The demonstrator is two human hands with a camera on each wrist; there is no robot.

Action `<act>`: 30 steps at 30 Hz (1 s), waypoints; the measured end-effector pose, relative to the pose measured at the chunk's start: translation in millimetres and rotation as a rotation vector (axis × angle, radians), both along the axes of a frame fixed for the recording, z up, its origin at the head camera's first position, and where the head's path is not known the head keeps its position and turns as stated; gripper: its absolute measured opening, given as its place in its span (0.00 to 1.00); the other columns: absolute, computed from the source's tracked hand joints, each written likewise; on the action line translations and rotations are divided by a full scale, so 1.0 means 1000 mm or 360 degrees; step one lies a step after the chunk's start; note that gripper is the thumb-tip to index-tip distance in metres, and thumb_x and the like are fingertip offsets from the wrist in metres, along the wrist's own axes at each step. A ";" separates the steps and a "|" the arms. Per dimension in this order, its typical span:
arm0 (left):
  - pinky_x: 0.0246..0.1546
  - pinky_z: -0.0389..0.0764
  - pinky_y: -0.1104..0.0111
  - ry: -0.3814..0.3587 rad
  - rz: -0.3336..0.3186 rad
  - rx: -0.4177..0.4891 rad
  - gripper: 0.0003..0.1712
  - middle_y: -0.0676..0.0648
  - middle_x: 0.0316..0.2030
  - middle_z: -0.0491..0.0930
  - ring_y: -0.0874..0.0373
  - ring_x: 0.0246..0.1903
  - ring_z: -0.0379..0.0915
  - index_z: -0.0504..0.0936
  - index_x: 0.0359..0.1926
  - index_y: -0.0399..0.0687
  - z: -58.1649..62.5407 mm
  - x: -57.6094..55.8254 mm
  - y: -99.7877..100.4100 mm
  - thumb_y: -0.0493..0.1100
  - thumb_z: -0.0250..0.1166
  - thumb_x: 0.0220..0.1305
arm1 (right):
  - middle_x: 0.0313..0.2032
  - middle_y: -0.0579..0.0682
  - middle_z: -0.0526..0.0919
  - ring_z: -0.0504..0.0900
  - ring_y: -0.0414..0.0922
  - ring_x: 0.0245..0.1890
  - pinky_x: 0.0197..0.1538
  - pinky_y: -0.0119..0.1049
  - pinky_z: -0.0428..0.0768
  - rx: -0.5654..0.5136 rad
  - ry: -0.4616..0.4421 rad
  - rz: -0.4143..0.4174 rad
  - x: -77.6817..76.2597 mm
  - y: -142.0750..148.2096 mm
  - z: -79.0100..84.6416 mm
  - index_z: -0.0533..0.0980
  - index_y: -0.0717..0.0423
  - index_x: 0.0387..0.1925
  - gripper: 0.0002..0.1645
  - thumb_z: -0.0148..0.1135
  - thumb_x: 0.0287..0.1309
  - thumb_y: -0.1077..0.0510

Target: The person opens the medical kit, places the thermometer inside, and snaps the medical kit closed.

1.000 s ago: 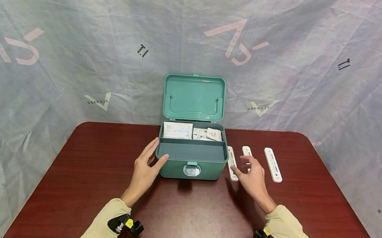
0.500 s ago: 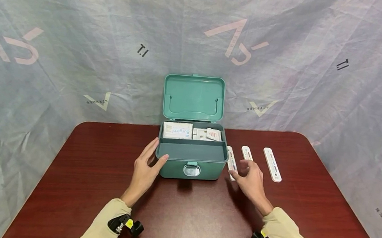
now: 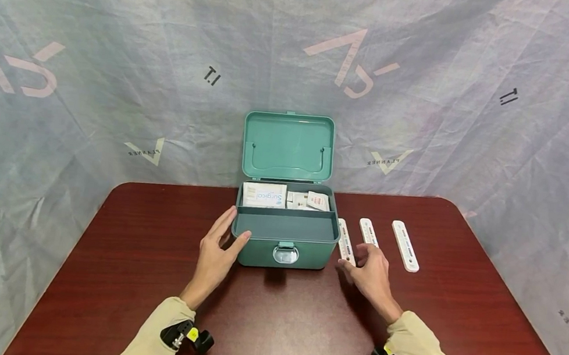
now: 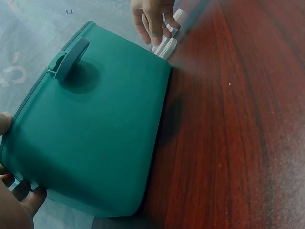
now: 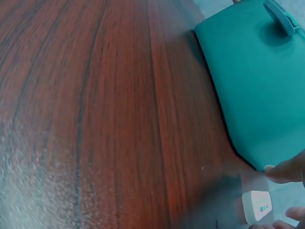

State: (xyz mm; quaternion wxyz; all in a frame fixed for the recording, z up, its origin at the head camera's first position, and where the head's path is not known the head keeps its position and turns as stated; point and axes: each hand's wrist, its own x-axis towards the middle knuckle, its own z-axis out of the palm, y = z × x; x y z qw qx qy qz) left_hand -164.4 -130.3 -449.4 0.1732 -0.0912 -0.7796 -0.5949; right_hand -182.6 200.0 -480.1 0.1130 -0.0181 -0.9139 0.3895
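A teal first-aid box (image 3: 286, 254) stands with its lid up, an inner tray compartment at the front. My left hand (image 3: 214, 257) rests at its front left corner, fairly straight fingers along the side and thumb on the front rim. Right of the box lie three slim white cases with printed labels: the left case (image 3: 346, 240), the middle case (image 3: 368, 231) and the right case (image 3: 405, 246). My right hand (image 3: 372, 274) is over the near ends of the left and middle cases, thumb by the left one. In the right wrist view the left case's end (image 5: 257, 206) shows below the thumb (image 5: 283, 171).
Behind the tray sit a pack marked Surgical (image 3: 264, 194) and small white sachets (image 3: 308, 200). The raised lid (image 3: 288, 146) stands before a grey printed cloth (image 3: 185, 31). The dark red table (image 3: 267, 328) has a rounded far right corner.
My right hand has come slightly nearer to me and lower, its thumb now at the near end of the left case; more of the middle case shows. The left hand and the box have stayed put.
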 end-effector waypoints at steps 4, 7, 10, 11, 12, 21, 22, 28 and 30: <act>0.60 0.65 0.54 -0.0003 0.0005 0.0000 0.36 0.55 0.67 0.61 0.60 0.67 0.55 0.65 0.68 0.45 -0.001 0.000 0.000 0.49 0.65 0.62 | 0.36 0.60 0.80 0.79 0.51 0.32 0.36 0.41 0.76 0.0025 -0.0006 -0.0027 0.000 0.000 -0.005 0.75 0.67 0.42 0.29 0.77 0.40 0.57; 0.60 0.65 0.52 0.0016 0.0003 -0.0002 0.36 0.52 0.68 0.61 0.59 0.66 0.56 0.65 0.68 0.45 -0.002 -0.001 0.000 0.48 0.65 0.62 | 0.33 0.59 0.79 0.78 0.52 0.32 0.36 0.44 0.75 0.0086 0.0042 -0.0031 -0.001 -0.001 -0.010 0.75 0.68 0.39 0.27 0.78 0.39 0.57; 0.59 0.66 0.51 0.0033 0.0000 -0.0001 0.36 0.51 0.68 0.62 0.59 0.66 0.56 0.65 0.68 0.45 -0.002 -0.002 0.001 0.48 0.65 0.62 | 0.31 0.59 0.80 0.77 0.53 0.32 0.37 0.47 0.74 0.0143 0.0108 -0.0037 -0.003 -0.003 -0.014 0.76 0.68 0.36 0.25 0.77 0.38 0.58; 0.59 0.66 0.51 0.0032 0.0005 -0.0001 0.36 0.51 0.68 0.62 0.59 0.66 0.56 0.65 0.68 0.45 -0.001 -0.002 0.000 0.49 0.65 0.62 | 0.30 0.59 0.81 0.77 0.53 0.32 0.37 0.48 0.74 0.0156 0.0123 -0.0039 -0.004 -0.003 -0.015 0.76 0.68 0.35 0.24 0.77 0.38 0.59; 0.60 0.66 0.52 0.0030 0.0008 0.0000 0.36 0.52 0.67 0.62 0.59 0.66 0.56 0.65 0.68 0.45 -0.001 -0.002 0.000 0.49 0.65 0.62 | 0.29 0.59 0.81 0.78 0.53 0.32 0.37 0.48 0.74 0.0164 0.0125 -0.0044 -0.005 -0.003 -0.016 0.77 0.68 0.35 0.23 0.77 0.38 0.59; 0.60 0.65 0.57 0.0009 0.0018 0.0016 0.36 0.53 0.67 0.62 0.62 0.66 0.56 0.65 0.68 0.45 -0.002 -0.001 -0.001 0.50 0.65 0.62 | 0.23 0.55 0.82 0.79 0.51 0.25 0.31 0.47 0.76 0.0194 0.0061 -0.0068 -0.009 -0.002 -0.013 0.80 0.67 0.31 0.18 0.75 0.35 0.61; 0.60 0.65 0.57 0.0006 0.0019 0.0012 0.36 0.54 0.67 0.62 0.62 0.66 0.56 0.65 0.68 0.45 -0.002 -0.001 -0.001 0.49 0.65 0.62 | 0.23 0.55 0.82 0.79 0.51 0.25 0.31 0.47 0.76 0.0195 0.0046 -0.0070 -0.010 -0.002 -0.012 0.80 0.67 0.30 0.17 0.74 0.34 0.61; 0.60 0.65 0.54 0.0027 0.0018 0.0001 0.35 0.54 0.67 0.61 0.59 0.66 0.56 0.65 0.68 0.45 -0.003 0.000 -0.001 0.48 0.65 0.62 | 0.21 0.53 0.81 0.77 0.51 0.25 0.31 0.45 0.75 0.0204 -0.0011 -0.0065 -0.012 0.002 -0.008 0.81 0.66 0.29 0.15 0.71 0.33 0.62; 0.60 0.65 0.54 0.0033 0.0008 0.0000 0.36 0.53 0.68 0.61 0.60 0.66 0.56 0.65 0.68 0.45 -0.004 0.000 0.000 0.48 0.65 0.62 | 0.21 0.53 0.81 0.77 0.51 0.25 0.31 0.45 0.75 0.0198 -0.0013 -0.0069 -0.012 0.004 -0.007 0.81 0.66 0.29 0.15 0.71 0.33 0.63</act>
